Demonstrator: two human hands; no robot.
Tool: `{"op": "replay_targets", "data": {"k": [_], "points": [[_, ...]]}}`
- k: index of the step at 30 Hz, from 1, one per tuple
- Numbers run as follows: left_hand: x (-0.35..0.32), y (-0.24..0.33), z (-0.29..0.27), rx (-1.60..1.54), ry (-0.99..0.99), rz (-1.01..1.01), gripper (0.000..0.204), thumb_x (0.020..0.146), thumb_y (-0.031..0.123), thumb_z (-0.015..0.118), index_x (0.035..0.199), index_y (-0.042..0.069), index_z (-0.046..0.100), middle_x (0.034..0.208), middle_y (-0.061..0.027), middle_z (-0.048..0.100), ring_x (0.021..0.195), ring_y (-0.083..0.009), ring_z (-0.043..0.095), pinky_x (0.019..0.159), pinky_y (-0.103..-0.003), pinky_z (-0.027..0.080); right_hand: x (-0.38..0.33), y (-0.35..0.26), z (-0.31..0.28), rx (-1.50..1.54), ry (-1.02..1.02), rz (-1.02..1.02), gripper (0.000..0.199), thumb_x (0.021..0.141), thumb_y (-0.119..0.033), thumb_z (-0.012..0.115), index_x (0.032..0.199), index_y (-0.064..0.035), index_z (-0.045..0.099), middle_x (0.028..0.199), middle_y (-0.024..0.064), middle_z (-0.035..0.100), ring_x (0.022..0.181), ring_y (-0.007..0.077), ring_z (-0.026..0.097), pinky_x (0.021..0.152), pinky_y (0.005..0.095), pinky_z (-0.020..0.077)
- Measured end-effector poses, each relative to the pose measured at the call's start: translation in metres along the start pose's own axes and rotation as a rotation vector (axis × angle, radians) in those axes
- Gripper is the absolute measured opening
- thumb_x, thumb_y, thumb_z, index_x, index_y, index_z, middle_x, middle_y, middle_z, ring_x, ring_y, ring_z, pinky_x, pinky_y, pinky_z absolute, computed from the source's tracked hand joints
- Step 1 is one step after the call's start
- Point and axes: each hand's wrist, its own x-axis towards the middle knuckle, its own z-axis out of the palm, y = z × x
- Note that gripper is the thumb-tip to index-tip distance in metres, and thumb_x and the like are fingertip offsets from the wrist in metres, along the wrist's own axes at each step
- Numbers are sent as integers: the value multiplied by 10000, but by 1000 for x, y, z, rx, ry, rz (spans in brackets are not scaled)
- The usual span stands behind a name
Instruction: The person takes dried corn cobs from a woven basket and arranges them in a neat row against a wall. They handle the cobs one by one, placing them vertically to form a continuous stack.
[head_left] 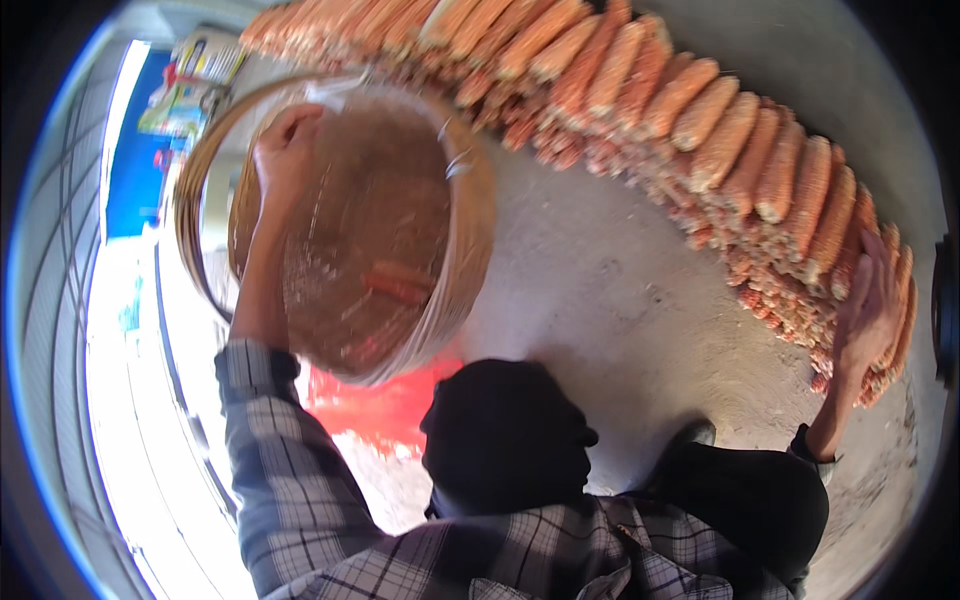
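Dozens of corn cobs (725, 140) are stacked in a long bank that bends across the top and right of the view, the upper ones laid side by side with their ends facing out. They are orange to rusty red, some paler and more straw-coloured, with a rough, pitted surface; lower down, the front of the bank is a darker jumble of blunt ends and broken-looking pieces. At the left stands a round, tan woven basket (472, 225), tilted so that its brown inside shows, with a pale tie on its right rim and a thin hoop (184, 225) curving out on the left. A few reddish cobs (400, 281) lie low inside it, slightly blurred. The left arm, in a plaid sleeve (290, 470), reaches forward nearly straight, and the left hand (285, 140) is curled into a fist at the basket's upper left edge, closed on it, though exactly which part the fingers wrap is hard to make out. The right arm stretches well out to the side, the right hand (868, 305) lying back upward over the near end of the bank, fingers long and only loosely bent against the cobs; its palm is hidden, so I cannot tell whether it has hold of one. Bright red material (385, 400) shows just below the basket, on the grey floor (600, 290).
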Motion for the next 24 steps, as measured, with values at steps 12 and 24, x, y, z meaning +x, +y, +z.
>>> {"op": "replay_targets", "data": {"k": [12,24], "points": [[-138,-161,30,660,-1198,217,487,762,180,653,1214,60,516,1111,-184,593,1012,-370,566,892,-457,454,5,5,6,98,-3,-119,365,1013,-176,329,1186,1,597,1179,128,625,1115,264,573,955,339,420],[-135,-84,44,394,-929,136,607,706,251,717,1230,49,485,1096,-263,585,1011,-422,580,846,-443,467,6,-5,0,-43,-6,-48,364,1002,-195,336,1152,-13,614,1197,111,618,1192,268,528,1081,381,319]]}}
